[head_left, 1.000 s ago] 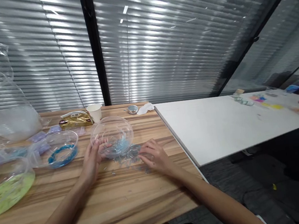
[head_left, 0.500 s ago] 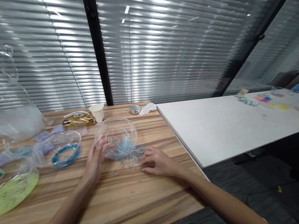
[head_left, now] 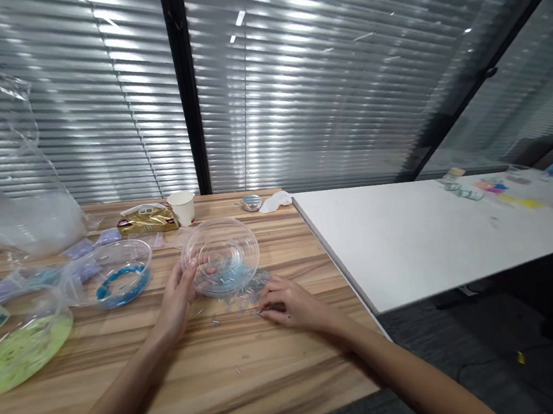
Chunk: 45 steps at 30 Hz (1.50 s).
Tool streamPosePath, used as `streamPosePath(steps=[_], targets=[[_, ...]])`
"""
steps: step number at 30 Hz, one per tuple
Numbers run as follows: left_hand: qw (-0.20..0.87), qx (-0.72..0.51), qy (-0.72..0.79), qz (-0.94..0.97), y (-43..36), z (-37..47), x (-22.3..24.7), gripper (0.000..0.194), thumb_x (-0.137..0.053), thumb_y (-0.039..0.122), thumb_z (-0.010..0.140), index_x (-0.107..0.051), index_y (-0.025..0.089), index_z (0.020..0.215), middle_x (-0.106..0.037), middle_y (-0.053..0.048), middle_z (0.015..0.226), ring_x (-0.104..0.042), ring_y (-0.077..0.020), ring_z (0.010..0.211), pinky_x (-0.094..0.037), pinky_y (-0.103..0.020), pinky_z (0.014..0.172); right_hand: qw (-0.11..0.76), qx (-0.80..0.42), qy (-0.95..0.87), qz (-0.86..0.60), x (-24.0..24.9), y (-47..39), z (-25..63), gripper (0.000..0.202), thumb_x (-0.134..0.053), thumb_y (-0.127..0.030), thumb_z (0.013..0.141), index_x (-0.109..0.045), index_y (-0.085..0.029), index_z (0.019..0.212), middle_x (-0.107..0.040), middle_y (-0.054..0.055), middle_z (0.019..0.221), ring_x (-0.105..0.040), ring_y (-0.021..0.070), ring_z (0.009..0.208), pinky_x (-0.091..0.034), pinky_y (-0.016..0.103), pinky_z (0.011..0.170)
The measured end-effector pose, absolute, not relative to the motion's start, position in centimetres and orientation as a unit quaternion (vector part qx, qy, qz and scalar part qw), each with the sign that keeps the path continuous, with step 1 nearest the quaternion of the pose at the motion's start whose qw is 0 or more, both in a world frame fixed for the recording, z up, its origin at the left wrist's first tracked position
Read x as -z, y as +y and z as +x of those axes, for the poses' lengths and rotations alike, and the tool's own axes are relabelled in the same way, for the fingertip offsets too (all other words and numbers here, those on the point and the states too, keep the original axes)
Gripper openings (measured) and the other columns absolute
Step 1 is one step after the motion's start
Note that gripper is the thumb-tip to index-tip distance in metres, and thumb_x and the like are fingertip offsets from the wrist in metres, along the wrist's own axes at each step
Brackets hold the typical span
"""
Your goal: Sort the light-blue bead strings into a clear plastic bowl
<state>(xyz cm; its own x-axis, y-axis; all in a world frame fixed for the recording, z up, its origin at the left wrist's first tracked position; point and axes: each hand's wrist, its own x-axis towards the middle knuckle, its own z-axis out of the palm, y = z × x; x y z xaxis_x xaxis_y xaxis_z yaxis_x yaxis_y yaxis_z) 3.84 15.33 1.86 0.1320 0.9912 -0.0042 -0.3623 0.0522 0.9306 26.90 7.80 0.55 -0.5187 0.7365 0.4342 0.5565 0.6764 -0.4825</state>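
My left hand grips the near rim of a clear plastic bowl, which is tilted toward me on the wooden table. Some small light-blue tube beads lie inside it. More of these beads are spilled on the wood in front of the bowl. My right hand lies flat on the table at the right edge of the spill, with its fingertips pinched low among the beads. Whether the fingers hold a bead is too small to tell.
To the left stand a clear bowl of dark blue beads and a bowl of green beads. A paper cup, a gold packet and plastic bags are at the back. A white table adjoins on the right.
My right hand slid toward me and left across the spilled beads, its fingers drawing together. The left hand kept its grip on the tilted bowl. The view shifted slightly.
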Motion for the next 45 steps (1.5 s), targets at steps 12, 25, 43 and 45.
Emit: streamPosePath(steps=[12, 25, 43, 45], targets=[[0.595, -0.541, 0.382, 0.455, 15.2, 3.8, -1.7, 0.054, -0.076, 0.053, 0.068, -0.061, 0.017, 0.105, -0.067, -0.009, 0.105, -0.067, -0.0220, 0.081, -0.055, -0.029, 0.065, 0.266, -0.056, -0.880, -0.389, 0.1, 7.6, 26.4, 0.007, -0.062, -0.009, 0.086, -0.061, -0.016, 0.085, -0.060, 0.004, 0.086, -0.054, 0.0187, 0.084, -0.047, 0.033, 0.081], [0.584, -0.540, 0.386, 0.467, 15.2, 3.8, -1.6, 0.051, -0.076, 0.053, 0.069, -0.062, 0.018, 0.103, -0.066, -0.008, 0.109, -0.067, -0.0209, 0.082, -0.055, -0.029, 0.068, 0.371, -0.058, -0.851, -0.368, -0.4, 7.6, 26.4, 0.013, -0.049, -0.010, 0.093, -0.058, -0.017, 0.088, -0.061, 0.006, 0.087, -0.054, 0.0180, 0.082, -0.047, 0.031, 0.075], [0.584, -0.504, 0.391, 0.502, 14.9, 3.9, -1.6, 0.054, -0.077, 0.051, 0.068, -0.061, 0.019, 0.108, -0.064, -0.009, 0.115, -0.066, -0.0220, 0.088, -0.054, -0.033, 0.079, 0.493, 0.009, -0.799, -0.345, 0.1, 7.4, 25.9, 0.014, -0.041, -0.014, 0.098, -0.054, -0.019, 0.095, -0.063, 0.006, 0.083, -0.058, 0.0173, 0.077, -0.049, 0.030, 0.069], [0.583, -0.499, 0.395, 0.505, 14.8, 3.9, -1.7, 0.055, -0.077, 0.052, 0.068, -0.061, 0.018, 0.108, -0.063, -0.010, 0.116, -0.066, -0.0224, 0.088, -0.054, -0.032, 0.077, 0.494, 0.025, -0.796, -0.349, -0.1, 7.4, 25.9, 0.014, -0.041, -0.016, 0.099, -0.054, -0.019, 0.094, -0.063, 0.005, 0.081, -0.058, 0.0171, 0.074, -0.049, 0.029, 0.067]])
